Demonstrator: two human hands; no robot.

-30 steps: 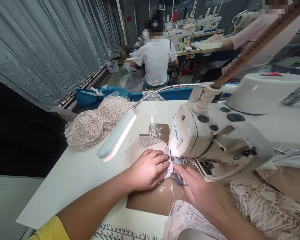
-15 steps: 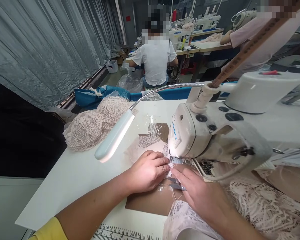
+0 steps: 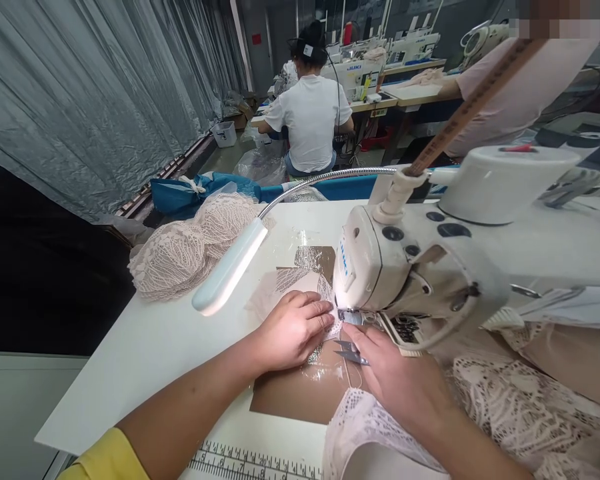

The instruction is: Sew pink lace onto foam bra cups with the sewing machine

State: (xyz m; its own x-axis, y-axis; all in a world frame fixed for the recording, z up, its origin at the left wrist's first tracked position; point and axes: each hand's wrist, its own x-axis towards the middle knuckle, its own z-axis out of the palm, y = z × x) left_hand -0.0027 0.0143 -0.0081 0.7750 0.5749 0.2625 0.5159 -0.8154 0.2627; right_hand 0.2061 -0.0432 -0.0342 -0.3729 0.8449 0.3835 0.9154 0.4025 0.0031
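Observation:
My left hand (image 3: 293,330) lies with its fingers flat on a pale pink lace piece (image 3: 300,281), just left of the sewing machine's (image 3: 367,257) presser foot (image 3: 349,316). The lace edge runs beneath the foot. Thread snips (image 3: 353,353) are held in my right hand (image 3: 405,380), their blades pointing left. That hand's index fingertip touches the lace edge just in front of the foot. Loose threads hang near the blades. Under both hands is a brown sheet (image 3: 290,397) with shiny tape. Another lace piece (image 3: 353,427) lies below my right wrist.
A stack of lace cups (image 3: 173,257) sits at the table's back left. The lamp (image 3: 233,263) arches over the work. A printed ruler (image 3: 253,463) marks the front edge. More lace fabric (image 3: 520,407) lies at right. Two people work at machines beyond.
My left hand has slid slightly away from me with the lace, and its fingers lie flatter. The snips' blades show more clearly beside my right hand. The view has shifted a little.

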